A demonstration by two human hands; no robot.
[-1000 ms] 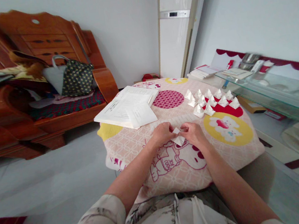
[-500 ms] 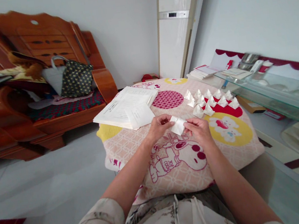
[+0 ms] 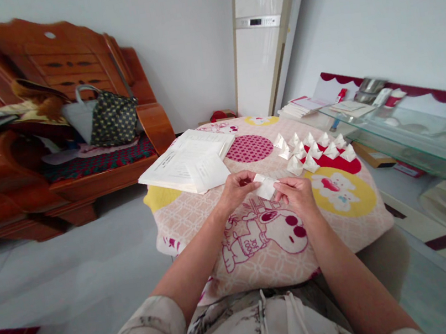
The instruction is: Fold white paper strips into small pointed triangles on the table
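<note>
A small folded white paper (image 3: 266, 187) is held above the patterned tablecloth (image 3: 197, 221). My left hand (image 3: 238, 188) pinches its left edge between thumb and fingers. At the paper's right edge, my right hand (image 3: 297, 191) has a similar pinch on it. Beyond my right hand, several folded white paper pieces with pointed tips (image 3: 313, 151) stand in rows on the cloth. To the left of my hands lies a stack of white printed sheets (image 3: 176, 163), with a smaller loose white sheet (image 3: 208, 172) on top.
A glass-topped stand (image 3: 419, 132) holds metal containers (image 3: 371, 90) and papers on the right. More papers (image 3: 301, 106) lie at the table's far right. A wooden sofa (image 3: 77, 60) with a dark patterned bag (image 3: 113, 118) is at left. A tall white cabinet-like unit (image 3: 259, 55) stands behind.
Both hands keep their pinch on the folded paper, almost in the same place. The view has shifted very slightly; the other things lie as before.
</note>
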